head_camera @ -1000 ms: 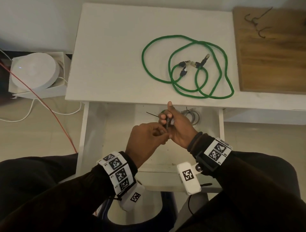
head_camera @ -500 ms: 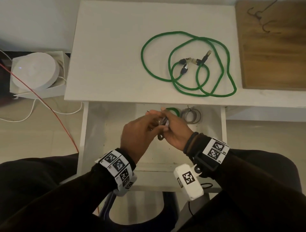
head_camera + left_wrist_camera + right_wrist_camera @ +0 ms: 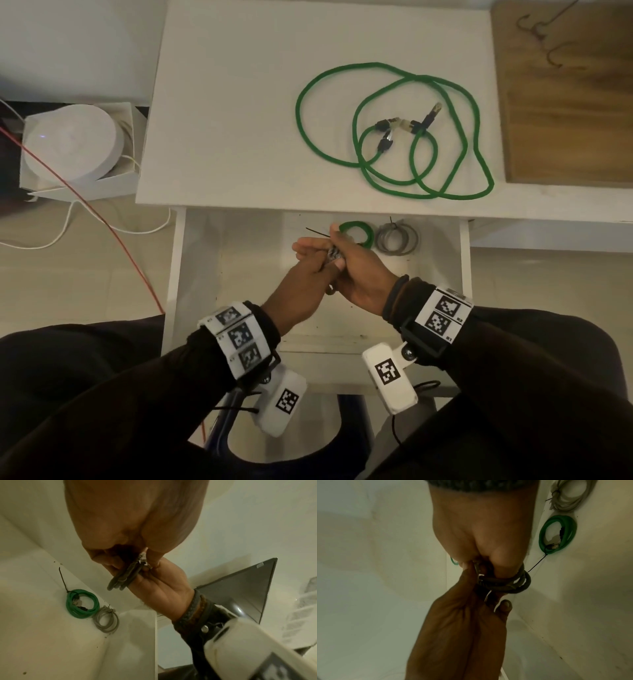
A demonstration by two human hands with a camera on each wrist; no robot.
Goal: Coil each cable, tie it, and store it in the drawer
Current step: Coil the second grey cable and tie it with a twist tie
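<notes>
Over the open white drawer both hands hold one small dark grey cable coil. My left hand pinches its connector end. My right hand has its fingers curled round the loops. At the drawer's back lie a tied green coil and a tied light grey coil, also shown in the left wrist view as the green coil and the grey coil. A long green cable sprawls loose on the white tabletop.
A wooden board with metal hooks lies at the table's right end. On the floor to the left sit a white round device in a box, a red wire and white cords. A dark laptop stands off to the right.
Both hands have shifted a little toward the drawer's back, still holding the grey coil. The left hand has turned and stretched its fingers over the coil.
</notes>
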